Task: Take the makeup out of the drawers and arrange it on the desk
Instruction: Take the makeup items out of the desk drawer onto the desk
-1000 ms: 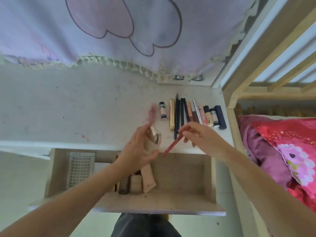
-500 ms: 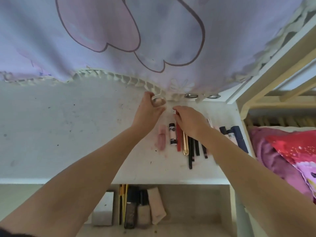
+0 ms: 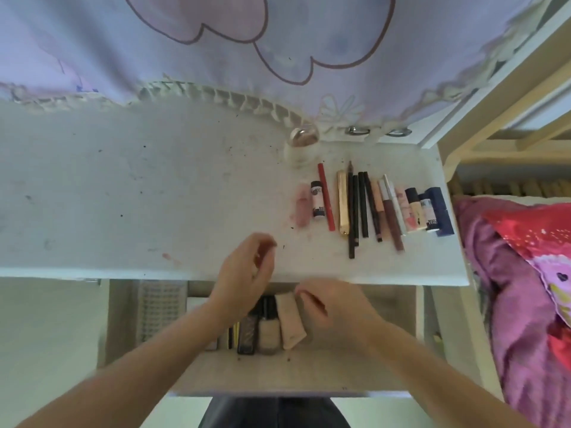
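Note:
A row of makeup lies on the white desk point(image 3: 123, 196) at the right: a red pencil point(image 3: 326, 196), a gold tube point(image 3: 342, 202), several dark pencils point(image 3: 358, 205) and small tubes ending in a navy case point(image 3: 440, 210). A clear round jar point(image 3: 303, 143) stands at the back by the curtain. The open drawer point(image 3: 355, 370) below holds a beige tube point(image 3: 289, 322), a foundation bottle point(image 3: 268, 329) and a dark compact point(image 3: 247, 335). My left hand point(image 3: 244, 273) hovers over the desk's front edge, fingers loosely curled and empty. My right hand point(image 3: 333, 307) is over the drawer, empty, beside the beige tube.
A lilac curtain point(image 3: 216, 41) hangs along the back of the desk. A bed with a pink and red quilt point(image 3: 525, 288) stands on the right behind a wooden frame point(image 3: 506, 88). A dotted white sheet point(image 3: 159, 313) lies at the drawer's left.
Both hands have pulled back from the rear of the desk to the drawer. The clear jar and the red pencil were let go and now rest on the desk.

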Demonstrator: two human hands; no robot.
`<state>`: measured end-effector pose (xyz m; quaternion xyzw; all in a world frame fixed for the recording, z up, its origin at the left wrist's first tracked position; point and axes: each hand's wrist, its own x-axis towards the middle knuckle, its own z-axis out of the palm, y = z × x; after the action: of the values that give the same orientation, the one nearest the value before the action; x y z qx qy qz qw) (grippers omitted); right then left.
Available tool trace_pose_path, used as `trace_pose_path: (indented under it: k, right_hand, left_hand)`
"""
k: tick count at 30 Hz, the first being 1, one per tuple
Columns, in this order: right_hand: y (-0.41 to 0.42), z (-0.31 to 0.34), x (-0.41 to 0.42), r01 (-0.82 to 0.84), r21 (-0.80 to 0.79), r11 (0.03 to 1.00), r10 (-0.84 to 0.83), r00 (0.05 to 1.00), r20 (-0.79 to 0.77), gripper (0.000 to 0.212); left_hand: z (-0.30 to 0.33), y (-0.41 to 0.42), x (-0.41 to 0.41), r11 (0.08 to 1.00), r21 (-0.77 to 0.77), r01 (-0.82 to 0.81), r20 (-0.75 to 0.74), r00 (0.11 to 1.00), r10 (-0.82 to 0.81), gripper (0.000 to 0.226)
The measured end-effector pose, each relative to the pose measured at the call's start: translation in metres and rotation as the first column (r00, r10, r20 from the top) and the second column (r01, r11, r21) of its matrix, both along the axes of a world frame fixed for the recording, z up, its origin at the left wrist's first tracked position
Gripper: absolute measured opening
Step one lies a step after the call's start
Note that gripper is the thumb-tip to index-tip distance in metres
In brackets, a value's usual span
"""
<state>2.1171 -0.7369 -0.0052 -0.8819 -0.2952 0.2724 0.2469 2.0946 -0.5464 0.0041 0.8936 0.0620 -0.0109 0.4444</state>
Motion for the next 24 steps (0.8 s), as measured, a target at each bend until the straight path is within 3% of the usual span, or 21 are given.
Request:
trace_pose_path:
  k: [3, 5, 8, 12, 15, 18, 20, 24]
  right_hand:
    - [-0.002, -0.063, -0.030, -0.003, -0.205, 0.979, -0.030, 0.988, -0.155, 0.039]
    - [0.007, -0.085, -0.031, 0.056, -0.234, 0.971, -0.092, 0.985, -0.145, 0.052]
    - [0.029, -0.100, -0.028, 0.098, -0.199, 0.975, -0.107, 0.993, -0.038, 0.061]
    - [0.045, -0.106, -0.026, 0.051, -0.338, 0.940, -0.035, 0.998, 0.054, 0.033]
    - [0.036, -0.109, -0.033, 0.083, -0.292, 0.953, -0.081, 0.997, 0.020, 0.037]
    - [0.019, -0.103, -0.044, 0.211, -0.116, 0.970, -0.230, 0.956, -0.184, 0.047]
    - [0.008, -0.098, -0.052, 0.313, -0.020, 0.950, -0.305, 0.908, -0.286, 0.042]
    - [-0.003, -0.086, -0.061, 0.267, 0.052, 0.962, -0.241, 0.926, -0.293, 0.027]
  left_hand:
    - [-0.044, -0.005, -0.071, 0.921, 0.168, 0.351, -0.332, 0.900, -0.282, 0.021]
    - [-0.075, -0.008, -0.083, 0.898, 0.284, 0.337, -0.438, 0.878, -0.191, 0.036]
    - [-0.100, -0.015, -0.070, 0.873, 0.443, 0.203, -0.463, 0.886, 0.029, 0.047]
    - [-0.114, -0.029, -0.058, 0.758, 0.572, 0.315, -0.484, 0.875, 0.001, 0.043]
    - [-0.116, -0.033, -0.063, 0.743, 0.611, 0.273, -0.430, 0.903, 0.021, 0.044]
    - [-0.112, -0.036, -0.075, 0.832, 0.521, 0.190, -0.368, 0.929, 0.018, 0.045]
    - [-0.105, -0.039, -0.083, 0.939, 0.334, 0.085, -0.392, 0.918, 0.056, 0.044]
    - [-0.094, -0.043, -0.088, 0.996, 0.067, -0.056, -0.444, 0.892, 0.080, 0.046]
